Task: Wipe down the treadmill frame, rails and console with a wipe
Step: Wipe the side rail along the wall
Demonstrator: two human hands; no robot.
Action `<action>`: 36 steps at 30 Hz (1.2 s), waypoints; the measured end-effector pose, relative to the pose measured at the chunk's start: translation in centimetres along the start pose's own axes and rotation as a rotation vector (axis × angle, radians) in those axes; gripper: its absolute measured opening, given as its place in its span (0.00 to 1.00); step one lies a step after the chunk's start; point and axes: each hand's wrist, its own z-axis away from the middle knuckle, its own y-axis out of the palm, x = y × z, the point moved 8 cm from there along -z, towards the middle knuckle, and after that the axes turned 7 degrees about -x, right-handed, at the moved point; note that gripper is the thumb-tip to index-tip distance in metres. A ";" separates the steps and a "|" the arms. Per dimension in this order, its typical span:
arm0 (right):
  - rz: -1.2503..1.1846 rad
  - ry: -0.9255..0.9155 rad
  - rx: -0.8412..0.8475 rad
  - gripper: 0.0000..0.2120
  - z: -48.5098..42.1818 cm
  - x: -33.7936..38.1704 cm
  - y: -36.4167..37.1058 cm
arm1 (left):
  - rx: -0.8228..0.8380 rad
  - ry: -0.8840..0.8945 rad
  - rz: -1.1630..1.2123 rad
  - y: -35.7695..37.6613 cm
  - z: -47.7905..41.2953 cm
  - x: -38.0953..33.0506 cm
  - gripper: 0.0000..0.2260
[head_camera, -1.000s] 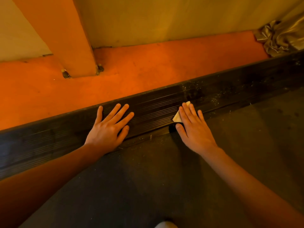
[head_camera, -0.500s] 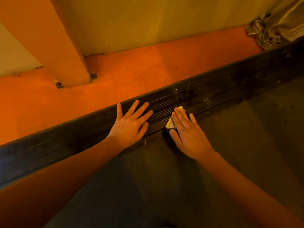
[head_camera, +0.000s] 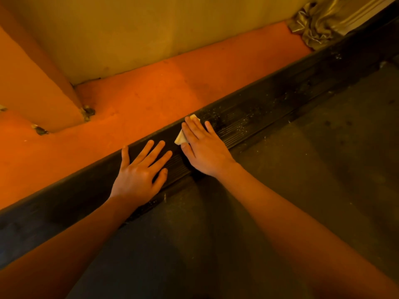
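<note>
Two hands are being laid on the dark ribbed side rail [head_camera: 269,104], which is running diagonally btwn the orange floor [head_camera: 151,100] and the walking belt [head_camera: 291,190]; the right hand [head_camera: 205,152] is being pressed down w/ fingers straight and close together, nothing curled, so the wipe [head_camera: 181,138] is being pinned flat under them against the rail top; only a pale folded corner is being shown at the thumb side, plus a sliver past the fingertips; a flat palm is prob. being used because the grooves need pressure spread across the rail's width, not a pinch.

The left hand [head_camera: 138,175] is being spread wide, fingers splayed and flat on the rail just beside the right hand, apart from it and holding nothing; it is likely being used as a brace, weight being taken on it while the body is being leaned low over the deck.

Pale specks [head_camera: 241,124] are being seen on the rail beyond the wipe, toward the far end; the stretch near the left hand is being read as cleaner, tho the light is dim; the rail is thus being judged part done, w/ the console not in view.

An orange post [head_camera: 32,93] and crumpled fabric [head_camera: 319,24] are being left well apart from the work.
</note>
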 end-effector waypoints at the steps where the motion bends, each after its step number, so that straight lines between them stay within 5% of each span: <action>1: -0.013 -0.006 0.004 0.30 1.0 -0.1 0.1 | -0.002 -0.005 0.003 -0.1 0.0 0.0 0.23; 23: -0.039 -0.077 0.002 0.29 5.1 -2.4 1.0 | 0.016 -0.010 -0.055 0.1 -0.1 0.1 0.23; 31: -0.061 -0.007 -0.073 0.29 -1.1 -0.7 0.1 | 0.010 -0.010 -0.058 0.4 -0.3 0.1 0.23; 36: -0.069 -0.020 -0.059 0.29 4.3 -2.0 0.7 | 0.027 -0.021 -0.057 0.5 -0.1 0.1 0.24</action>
